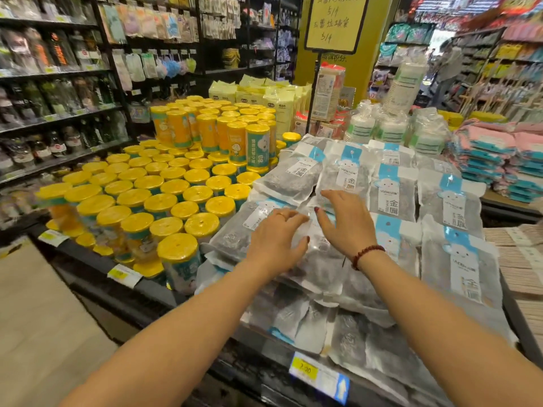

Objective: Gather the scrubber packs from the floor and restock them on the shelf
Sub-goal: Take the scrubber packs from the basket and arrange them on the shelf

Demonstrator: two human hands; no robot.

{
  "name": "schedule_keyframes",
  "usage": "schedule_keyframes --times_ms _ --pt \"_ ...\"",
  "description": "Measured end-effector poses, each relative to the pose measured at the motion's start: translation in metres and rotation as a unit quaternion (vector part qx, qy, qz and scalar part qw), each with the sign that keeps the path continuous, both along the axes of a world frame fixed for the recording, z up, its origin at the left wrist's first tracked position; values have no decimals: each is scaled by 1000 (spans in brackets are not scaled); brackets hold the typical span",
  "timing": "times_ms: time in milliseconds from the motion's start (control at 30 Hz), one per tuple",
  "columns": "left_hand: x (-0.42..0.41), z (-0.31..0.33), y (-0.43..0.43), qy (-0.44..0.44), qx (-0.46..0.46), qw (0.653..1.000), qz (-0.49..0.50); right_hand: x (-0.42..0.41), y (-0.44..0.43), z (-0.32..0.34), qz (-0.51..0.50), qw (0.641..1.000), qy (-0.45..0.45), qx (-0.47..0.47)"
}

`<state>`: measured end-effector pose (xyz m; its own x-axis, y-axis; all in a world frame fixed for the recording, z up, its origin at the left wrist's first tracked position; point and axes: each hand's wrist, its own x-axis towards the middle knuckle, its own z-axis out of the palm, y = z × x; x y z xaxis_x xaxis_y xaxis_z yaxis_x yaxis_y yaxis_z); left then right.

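Grey scrubber packs (390,201) lay stacked on the shelf (155,295), centre right of the frame. Our left hand (276,240) and right hand (345,223) rested spread on the top pack (316,251). We judged this the placing step; next called for squaring it and checking the floor (44,333) for more.

Beaded bracelet (367,255), ring (281,213), red nails (316,209)
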<state>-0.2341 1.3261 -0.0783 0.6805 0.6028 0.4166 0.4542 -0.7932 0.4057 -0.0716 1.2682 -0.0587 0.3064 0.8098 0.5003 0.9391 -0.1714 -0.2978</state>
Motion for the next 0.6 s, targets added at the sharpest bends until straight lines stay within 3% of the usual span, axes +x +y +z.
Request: schedule_keyframes --times_ms 100,200,400,600 --pt "-53 0 3 -40 68 997 -15 -45 -29 -8 5 998 -3 55" --pt "-108 -19 7 -42 119 991 -37 -96 -52 -25 -8 999 2 48" --pt "-200 -79 14 33 92 992 -84 -190 -85 -81 -45 998 -18 -49" --pt "-266 -122 7 84 46 986 -136 -262 -120 -136 -59 991 25 -119"
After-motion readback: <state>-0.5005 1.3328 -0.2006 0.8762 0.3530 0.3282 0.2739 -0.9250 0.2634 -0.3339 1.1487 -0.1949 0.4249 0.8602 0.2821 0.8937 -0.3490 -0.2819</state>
